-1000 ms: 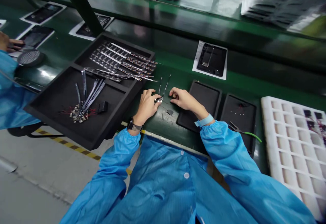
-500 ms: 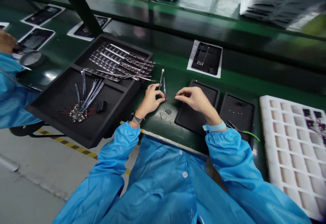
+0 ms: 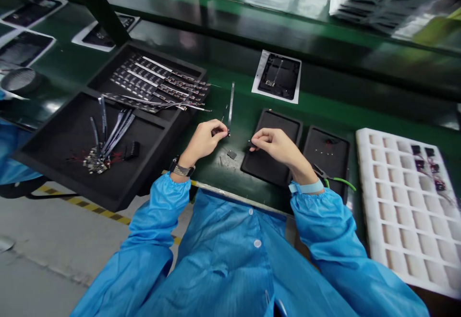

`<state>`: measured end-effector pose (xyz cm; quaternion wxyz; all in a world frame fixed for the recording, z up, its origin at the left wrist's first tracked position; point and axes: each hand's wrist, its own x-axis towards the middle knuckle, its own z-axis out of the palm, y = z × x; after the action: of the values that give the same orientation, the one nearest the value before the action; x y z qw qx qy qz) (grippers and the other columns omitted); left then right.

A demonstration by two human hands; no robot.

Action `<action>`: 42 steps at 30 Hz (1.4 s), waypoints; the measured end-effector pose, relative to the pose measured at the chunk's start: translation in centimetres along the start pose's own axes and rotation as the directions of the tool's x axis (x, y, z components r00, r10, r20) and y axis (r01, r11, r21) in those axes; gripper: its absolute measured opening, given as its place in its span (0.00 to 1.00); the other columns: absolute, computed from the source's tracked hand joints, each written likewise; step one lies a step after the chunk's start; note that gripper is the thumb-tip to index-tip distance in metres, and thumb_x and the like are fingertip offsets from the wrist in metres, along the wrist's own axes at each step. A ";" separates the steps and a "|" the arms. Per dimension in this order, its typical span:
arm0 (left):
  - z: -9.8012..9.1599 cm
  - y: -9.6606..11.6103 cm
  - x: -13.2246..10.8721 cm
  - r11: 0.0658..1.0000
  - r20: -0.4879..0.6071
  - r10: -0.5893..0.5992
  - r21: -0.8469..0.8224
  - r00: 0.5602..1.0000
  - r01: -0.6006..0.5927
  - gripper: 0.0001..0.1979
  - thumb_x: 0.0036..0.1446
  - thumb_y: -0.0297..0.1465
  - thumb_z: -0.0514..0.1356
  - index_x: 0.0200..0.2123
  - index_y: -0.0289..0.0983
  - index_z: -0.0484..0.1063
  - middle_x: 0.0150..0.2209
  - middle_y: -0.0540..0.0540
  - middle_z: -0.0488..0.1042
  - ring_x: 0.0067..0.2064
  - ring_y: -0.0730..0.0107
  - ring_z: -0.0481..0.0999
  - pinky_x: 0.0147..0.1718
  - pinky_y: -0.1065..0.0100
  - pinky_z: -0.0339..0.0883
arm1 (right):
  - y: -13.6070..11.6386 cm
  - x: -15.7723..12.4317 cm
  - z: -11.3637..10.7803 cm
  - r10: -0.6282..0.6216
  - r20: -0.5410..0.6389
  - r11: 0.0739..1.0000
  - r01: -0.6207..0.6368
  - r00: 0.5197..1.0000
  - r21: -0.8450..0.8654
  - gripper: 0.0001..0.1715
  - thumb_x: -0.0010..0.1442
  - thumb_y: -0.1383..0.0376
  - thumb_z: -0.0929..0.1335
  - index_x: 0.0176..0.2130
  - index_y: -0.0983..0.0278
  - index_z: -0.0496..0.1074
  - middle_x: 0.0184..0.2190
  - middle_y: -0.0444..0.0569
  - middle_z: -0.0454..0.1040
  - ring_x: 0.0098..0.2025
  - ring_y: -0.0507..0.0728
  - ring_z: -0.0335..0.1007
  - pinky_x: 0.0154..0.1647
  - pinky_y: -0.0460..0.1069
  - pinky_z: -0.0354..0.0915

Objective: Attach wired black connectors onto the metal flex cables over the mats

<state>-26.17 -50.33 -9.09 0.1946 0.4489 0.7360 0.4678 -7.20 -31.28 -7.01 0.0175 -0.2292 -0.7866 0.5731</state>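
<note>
My left hand is closed in a pinch on the lower end of a thin flex cable, whose strip points up and away over the green bench. My right hand is also pinched, above the left edge of a black tray. A tiny dark bit shows at its fingertips, too small to name. Between the hands, a small dark square piece with a thin wire lies on the bench. Another thin dark strip shows just beyond my left fingers.
At left, a black foam bin holds flex strips and a bundle of cables. Pliers with green handles lie on a second tray. A white foam tray stands at right. A tablet housing lies on paper beyond.
The view has shifted slightly. My left fingers have closed around the flex cable's end, and the strip stands out longer. My right hand has turned a little, still pinched.
</note>
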 end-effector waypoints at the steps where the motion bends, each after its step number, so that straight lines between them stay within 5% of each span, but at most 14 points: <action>1: -0.4 -0.1 -0.3 1.000 0.009 -0.012 0.002 1.000 0.012 0.03 0.61 0.27 0.64 0.34 0.37 0.79 0.33 0.47 0.80 0.35 0.64 0.77 0.38 0.63 0.69 | -0.1 -0.2 0.5 -0.014 -0.008 0.999 0.013 1.000 -0.045 0.11 0.62 0.58 0.74 0.35 0.63 0.78 0.31 0.51 0.84 0.35 0.58 0.80 0.42 0.52 0.71; 8: -2.2 -2.1 -2.4 0.985 0.056 -0.118 0.133 0.991 0.109 0.06 0.61 0.27 0.63 0.33 0.37 0.80 0.34 0.46 0.79 0.33 0.65 0.75 0.39 0.63 0.70 | -0.7 -0.1 5.6 -0.123 -0.042 0.861 0.086 0.991 -0.501 0.11 0.66 0.62 0.73 0.31 0.61 0.80 0.37 0.51 0.82 0.47 0.64 0.69 0.52 0.59 0.59; 12: -2.0 -3.2 -2.5 0.981 0.036 -0.119 0.159 0.992 0.112 0.06 0.61 0.26 0.62 0.33 0.37 0.79 0.35 0.45 0.79 0.34 0.65 0.75 0.41 0.62 0.71 | -0.1 0.5 7.1 -0.137 -0.061 0.795 0.073 0.989 -0.603 0.11 0.68 0.60 0.72 0.34 0.61 0.81 0.40 0.54 0.79 0.49 0.66 0.66 0.50 0.59 0.55; 22: -1.8 -4.1 -3.1 0.963 0.027 -0.070 0.261 0.997 0.061 0.03 0.63 0.27 0.65 0.39 0.37 0.79 0.40 0.45 0.76 0.43 0.60 0.77 0.47 0.59 0.71 | 0.9 -0.2 7.9 -0.262 -0.052 0.627 0.129 0.964 -0.768 0.14 0.73 0.58 0.68 0.39 0.63 0.79 0.41 0.58 0.79 0.48 0.68 0.65 0.47 0.59 0.55; 28: -2.0 -4.2 -4.1 0.936 0.048 -0.030 0.352 0.998 0.011 0.12 0.58 0.26 0.71 0.45 0.39 0.79 0.46 0.44 0.74 0.54 0.54 0.74 0.58 0.55 0.69 | 0.5 -0.6 9.3 -0.298 0.019 0.495 0.171 0.954 -0.852 0.13 0.70 0.61 0.70 0.48 0.67 0.78 0.48 0.63 0.77 0.53 0.71 0.63 0.54 0.62 0.52; 34: -1.7 -3.6 -4.1 0.921 0.050 -0.027 0.389 0.998 0.005 0.08 0.60 0.24 0.69 0.42 0.40 0.77 0.47 0.43 0.74 0.54 0.52 0.73 0.58 0.53 0.70 | -0.1 0.1 8.6 -0.279 0.036 0.468 0.168 0.960 -0.868 0.13 0.68 0.67 0.68 0.50 0.67 0.79 0.47 0.62 0.78 0.51 0.71 0.63 0.52 0.62 0.52; 42: -1.1 -3.0 -5.1 0.894 -0.036 -0.042 0.445 0.998 0.054 0.12 0.64 0.28 0.67 0.51 0.38 0.77 0.51 0.40 0.74 0.56 0.50 0.73 0.61 0.51 0.69 | 0.8 0.7 7.9 -0.328 0.109 0.411 0.245 0.939 -0.878 0.13 0.70 0.67 0.66 0.49 0.66 0.79 0.46 0.61 0.77 0.51 0.69 0.64 0.52 0.61 0.54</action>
<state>-25.72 -55.71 -11.88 0.0889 0.4572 0.8368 0.2877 -9.81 -37.89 -10.58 0.0259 -0.0901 -0.9936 0.0634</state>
